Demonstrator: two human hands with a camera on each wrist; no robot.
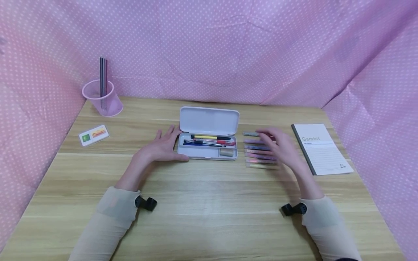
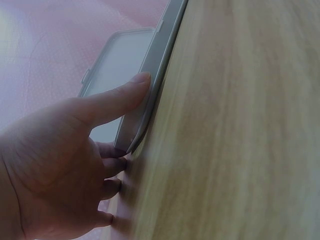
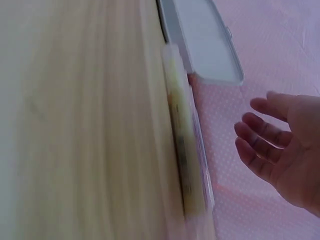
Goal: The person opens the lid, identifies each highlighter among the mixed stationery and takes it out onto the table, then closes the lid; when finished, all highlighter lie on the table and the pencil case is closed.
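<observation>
A white pencil case (image 1: 209, 121) lies with its lid up and holds several pens (image 1: 209, 141) and a small grey-brown block (image 1: 226, 152). My left hand (image 1: 164, 146) rests at its left end, thumb along the front wall and the other fingers spread by the left side and back corner. To the right of the case, several coloured pens (image 1: 258, 156) lie in a row. Over the row's far end hovers my right hand (image 1: 280, 145), loosely bent, its fingertips near a grey-green pen (image 1: 249, 133). In the right wrist view nothing shows between its fingers.
At the back left stands a pink mesh cup (image 1: 112, 103) with dark pencils (image 1: 103, 78) in it. A white card-like item (image 1: 94, 135) with coloured pictures lies in front of it. On the right is a notebook (image 1: 321, 148). Pink dotted cloth (image 1: 209, 54) surrounds the wooden table (image 1: 209, 206).
</observation>
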